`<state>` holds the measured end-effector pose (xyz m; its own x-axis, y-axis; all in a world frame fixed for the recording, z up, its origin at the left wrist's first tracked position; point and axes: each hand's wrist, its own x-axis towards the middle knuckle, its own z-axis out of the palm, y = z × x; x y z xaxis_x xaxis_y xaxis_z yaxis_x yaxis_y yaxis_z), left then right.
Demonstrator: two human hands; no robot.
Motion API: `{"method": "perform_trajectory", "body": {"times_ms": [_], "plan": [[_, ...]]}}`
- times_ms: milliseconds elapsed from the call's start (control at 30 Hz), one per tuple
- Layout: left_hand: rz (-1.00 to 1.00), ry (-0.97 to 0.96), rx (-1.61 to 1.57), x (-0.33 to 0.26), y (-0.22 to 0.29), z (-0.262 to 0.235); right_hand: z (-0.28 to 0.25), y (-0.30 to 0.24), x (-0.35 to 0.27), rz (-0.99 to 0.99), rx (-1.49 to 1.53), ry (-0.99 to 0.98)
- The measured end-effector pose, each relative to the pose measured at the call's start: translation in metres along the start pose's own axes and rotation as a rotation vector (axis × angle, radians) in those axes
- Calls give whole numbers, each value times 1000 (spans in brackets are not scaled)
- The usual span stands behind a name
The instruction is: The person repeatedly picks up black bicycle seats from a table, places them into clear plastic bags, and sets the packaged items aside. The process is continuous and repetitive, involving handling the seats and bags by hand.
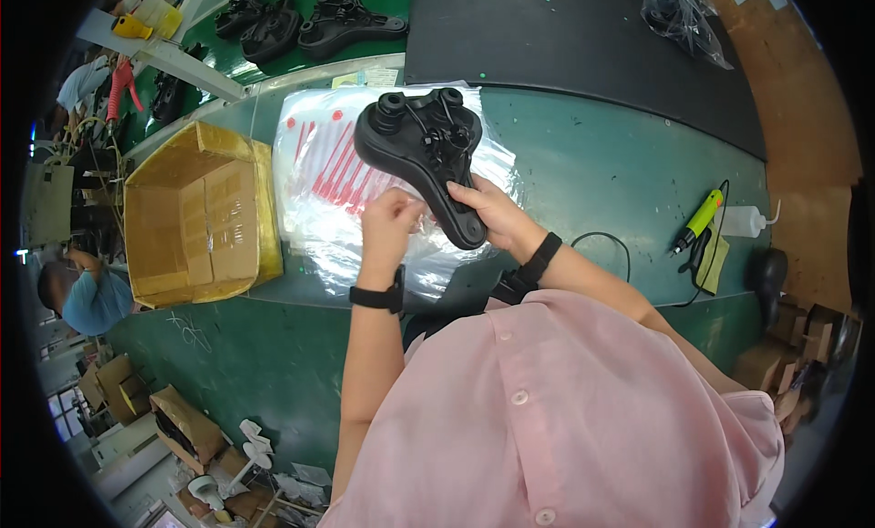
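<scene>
A black bicycle saddle (401,154) is held over the bench with its underside up, showing its rails, clamp and two round rubber springs. My right hand (492,211) grips it near the narrow nose, thumb on top. Beneath lies a stack of clear plastic bags (314,232) with red printing. My left hand (390,223) is beside the saddle's nose, thumb and fingers pinched together on the clear film of a bag; the fingertips are partly hidden.
An open cardboard box (266,246) stands left of the bags. Further saddles (351,31) lie on the green surface at the far left. A black mat (565,45) covers the back. On the right are a yellow-green electric screwdriver (702,216) with a cord and a squeeze bottle (743,221).
</scene>
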<state>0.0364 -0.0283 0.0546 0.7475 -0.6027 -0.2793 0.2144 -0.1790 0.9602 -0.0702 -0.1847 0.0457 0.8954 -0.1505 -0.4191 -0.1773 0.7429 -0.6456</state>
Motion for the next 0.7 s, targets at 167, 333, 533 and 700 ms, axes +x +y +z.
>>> {"method": "perform_trajectory", "body": {"times_ms": [167,333,533,700], "plan": [[-33,373,-905,-20,-12,-102,-32,4,7,4,-66,92],[4,269,-493,-37,13,-100,-38,-6,-6,-253,-171,207],[37,388,-104,-18,20,-37,-8,-49,-54,-588,-905,207],[110,439,-263,15,6,-42,-8,-44,-56,-644,-1501,-30]]}}
